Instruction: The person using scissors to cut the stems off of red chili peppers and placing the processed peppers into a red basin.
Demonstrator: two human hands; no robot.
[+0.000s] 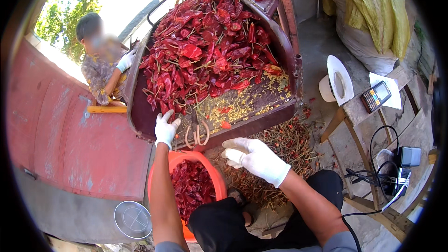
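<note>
A heap of dried red chili peppers [200,42] fills most of a dark metal cart bed [132,112]. Loose yellow seeds [233,107] are scattered over its bare near part. My left hand [165,129], in a white glove, is at the near left edge of the heap with its fingers apart. Just right of it, scissors [198,133] with tan handles lie over the cart's near edge, blades toward the peppers. My right hand [255,155], also gloved, hovers in front of that edge, fingers stretched out and nothing visible in them. Below my left hand stands an orange tub [217,177] holding red pepper pieces [191,186].
Cut stems [275,177] litter the floor beneath the cart. On the right, a wooden bench [357,112] holds a mobile phone [375,97], beside a white hat [340,80]. Another person [105,60] with a gloved hand sits at left. A round metal lid [133,219] lies lower left.
</note>
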